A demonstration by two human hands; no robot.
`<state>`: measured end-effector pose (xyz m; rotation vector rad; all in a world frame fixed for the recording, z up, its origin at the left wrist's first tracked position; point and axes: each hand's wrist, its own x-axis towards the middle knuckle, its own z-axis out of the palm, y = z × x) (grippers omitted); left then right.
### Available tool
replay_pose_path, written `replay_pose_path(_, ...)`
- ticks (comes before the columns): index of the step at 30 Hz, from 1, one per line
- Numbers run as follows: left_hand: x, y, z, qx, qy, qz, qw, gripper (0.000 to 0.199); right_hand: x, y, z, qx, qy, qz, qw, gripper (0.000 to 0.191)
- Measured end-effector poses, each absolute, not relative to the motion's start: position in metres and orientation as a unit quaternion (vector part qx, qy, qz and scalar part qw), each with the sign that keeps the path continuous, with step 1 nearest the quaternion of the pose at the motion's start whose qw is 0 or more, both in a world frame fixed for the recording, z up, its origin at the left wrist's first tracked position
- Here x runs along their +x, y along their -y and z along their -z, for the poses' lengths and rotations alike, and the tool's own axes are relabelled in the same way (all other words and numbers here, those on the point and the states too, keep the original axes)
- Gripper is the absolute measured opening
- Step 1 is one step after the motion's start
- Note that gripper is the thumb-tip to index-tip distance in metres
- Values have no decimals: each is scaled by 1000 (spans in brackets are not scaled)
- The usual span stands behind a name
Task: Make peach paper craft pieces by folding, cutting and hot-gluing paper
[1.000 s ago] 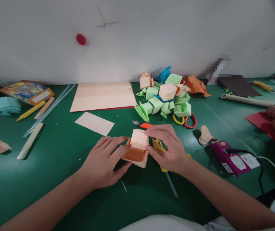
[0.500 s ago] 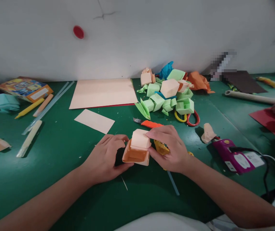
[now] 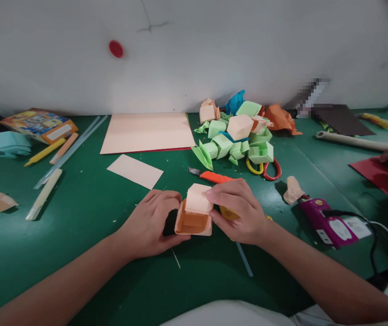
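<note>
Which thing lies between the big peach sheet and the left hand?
In the head view, a small pale paper lies between that sheet and the left hand.

wall: kinda dim, flat grey light; dark blotch in corner, 2 o'clock
mosaic patch: pixelated, approx 2 o'clock
table: soft sheen nr 3 o'clock, darker nr 6
left hand: dark shadow btwn thumb & fingers
forearms: wide-angle stretch twd 4 & 8 o'clock
light source: out of frame, dir unclear tbh

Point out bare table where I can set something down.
Mostly bare: between the pale stick and the left hand; between the red scissor handle and the red paper. Crowded: beyond the right hand, with the orange cutter and folded-paper pile.
</note>
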<state>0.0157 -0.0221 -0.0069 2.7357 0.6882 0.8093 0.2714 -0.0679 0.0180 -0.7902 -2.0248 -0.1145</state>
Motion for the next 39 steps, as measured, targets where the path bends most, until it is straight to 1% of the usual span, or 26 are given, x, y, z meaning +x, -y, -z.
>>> replay_pose_path(4,16,22,5,928,-227,-285,80,44,272,68,-18,-318,825,51,464,46)
replay_pose_path(10,16,22,6,917,-258,-286,107,45,273,66,-16,-318,825,54,464,45)
replay_pose_path(19,16,22,3,917,-266,-269,127,41,274,67,-13,-304,838,38,452,44)
replay_pose_path(21,15,22,3,916,-268,-267,135,45,274,67,-14,-301,840,23,451,47)
replay_pose_path(23,12,22,4,912,-262,-280,145,55,272,68,-15,-300,841,13,450,49)
replay_pose_path(25,10,20,5,901,-260,-307,159,66,270,68,-15,-302,843,8,446,48)
replay_pose_path(27,8,19,5,891,-269,-321,176,70,267,70,-15,-299,847,4,439,46)
replay_pose_path(29,7,18,5,889,-275,-311,195,66,263,71,-14,-294,851,1,436,45)
replay_pose_path(32,8,19,3,888,-278,-292,222,54,258,74,-12,-287,859,4,424,45)
replay_pose_path(35,9,21,1,871,-287,-301,262,44,255,77,-12,-281,867,9,411,44)
replay_pose_path(39,11,22,-1,849,-276,-318,320,41,257,79,-18,-271,874,1,403,44)
